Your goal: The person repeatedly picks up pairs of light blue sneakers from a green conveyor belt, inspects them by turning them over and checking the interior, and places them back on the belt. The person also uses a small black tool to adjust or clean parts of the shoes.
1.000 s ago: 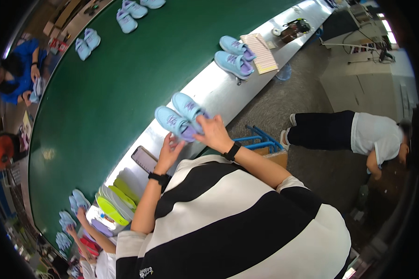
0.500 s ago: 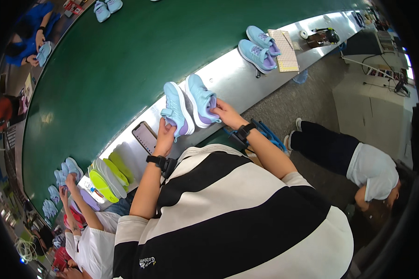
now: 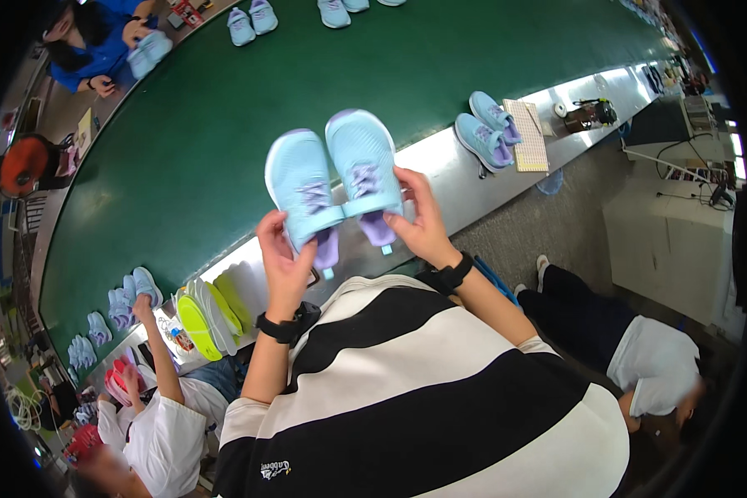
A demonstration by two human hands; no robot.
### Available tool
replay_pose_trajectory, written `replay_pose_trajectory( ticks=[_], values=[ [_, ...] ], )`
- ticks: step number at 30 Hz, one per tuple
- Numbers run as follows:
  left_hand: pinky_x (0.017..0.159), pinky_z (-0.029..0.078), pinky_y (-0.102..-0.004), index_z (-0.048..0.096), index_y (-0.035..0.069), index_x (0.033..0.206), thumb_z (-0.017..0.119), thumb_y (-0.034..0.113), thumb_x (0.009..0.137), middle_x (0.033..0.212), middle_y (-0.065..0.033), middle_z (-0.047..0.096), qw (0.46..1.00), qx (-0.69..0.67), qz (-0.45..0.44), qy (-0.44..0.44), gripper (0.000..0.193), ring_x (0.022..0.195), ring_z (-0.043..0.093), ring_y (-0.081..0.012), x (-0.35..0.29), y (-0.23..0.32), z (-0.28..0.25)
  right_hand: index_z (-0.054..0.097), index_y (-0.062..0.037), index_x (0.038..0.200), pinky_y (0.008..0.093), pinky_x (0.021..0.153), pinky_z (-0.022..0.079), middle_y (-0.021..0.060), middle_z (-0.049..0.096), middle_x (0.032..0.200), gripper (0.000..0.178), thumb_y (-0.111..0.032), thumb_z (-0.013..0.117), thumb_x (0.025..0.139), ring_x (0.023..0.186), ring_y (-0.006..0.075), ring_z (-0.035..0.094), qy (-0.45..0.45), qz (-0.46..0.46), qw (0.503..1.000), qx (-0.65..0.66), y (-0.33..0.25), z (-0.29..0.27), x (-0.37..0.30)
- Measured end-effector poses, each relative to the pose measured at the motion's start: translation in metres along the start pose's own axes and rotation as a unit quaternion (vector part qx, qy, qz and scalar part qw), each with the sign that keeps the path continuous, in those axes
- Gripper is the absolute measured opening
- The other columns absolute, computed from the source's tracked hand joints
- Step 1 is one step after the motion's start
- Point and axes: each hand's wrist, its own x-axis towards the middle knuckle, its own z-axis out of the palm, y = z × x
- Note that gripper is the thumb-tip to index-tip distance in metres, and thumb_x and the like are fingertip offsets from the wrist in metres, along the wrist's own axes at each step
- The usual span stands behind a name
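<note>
I hold a pair of light blue sneakers with purple laces and linings side by side, toes pointing away from me. My left hand point(image 3: 287, 249) is closed around the heel end of the left sneaker point(image 3: 300, 178), thumb at its opening. The right sneaker point(image 3: 361, 158) is gripped by my right hand point(image 3: 419, 220), its thumb at the collar and fingers along the outer side. Both uppers face up, and the pair is raised above the bench edge. A phone, mostly hidden, lies behind my left wrist.
A green conveyor belt point(image 3: 199, 158) runs along a metal ledge point(image 3: 448, 178). On the ledge are another sneaker pair point(image 3: 485, 137), a checked pad point(image 3: 529, 137), a dark bottle point(image 3: 589, 116) and yellow-green insoles point(image 3: 203, 319). Co-workers sit left and across; another person stands right.
Both sneakers have been lifted off the ledge toward me and turned so their tops face up. My hands have shifted from the heels to grip the sides. More shoes show on the belt.
</note>
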Motion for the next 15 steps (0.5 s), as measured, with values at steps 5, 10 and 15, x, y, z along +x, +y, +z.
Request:
replay_pose_trajectory(
  ticks=[5, 10, 15],
  values=[
    [0.099, 0.036, -0.0391, 0.051, 0.007, 0.118, 0.061, -0.002, 0.067, 0.121, -0.0163, 0.039, 0.967, 0.233, 0.091, 0.043, 0.052, 0.112, 0.044, -0.0297, -0.003, 0.019, -0.006, 0.055, -0.0144, 0.129, 0.0345, 0.087, 0.046, 0.0139, 0.043, 0.121, 0.065, -0.002, 0.065, 0.066, 0.105, 0.0284, 0.05, -0.003, -0.118, 0.979, -0.168, -0.012, -0.002, 0.009],
    [0.092, 0.043, -0.0325, 0.039, 0.011, 0.131, 0.065, 0.005, 0.08, 0.119, -0.0131, 0.046, 1.0, 0.022, -0.011, 0.019, 0.058, 0.107, 0.051, -0.022, 0.003, 0.032, -0.002, 0.045, -0.0054, 0.133, 0.0352, 0.087, 0.045, 0.0143, 0.049, 0.114, 0.063, -0.01, 0.07, 0.075, 0.103, 0.0245, 0.053, -0.026, -0.009, 0.998, -0.059, -0.03, 0.003, 0.01],
    [0.088, 0.047, -0.0324, 0.033, 0.009, 0.131, 0.063, 0.03, 0.093, 0.112, -0.0093, 0.054, 0.916, -0.22, -0.335, 0.017, 0.053, 0.102, 0.056, -0.0175, 0.013, 0.032, -0.009, 0.036, -0.0034, 0.137, 0.029, 0.075, 0.047, 0.0131, 0.059, 0.097, 0.069, -0.038, 0.068, 0.087, 0.087, 0.0176, 0.06, -0.044, 0.304, 0.948, 0.088, -0.032, 0.022, 0.014]
  ],
)
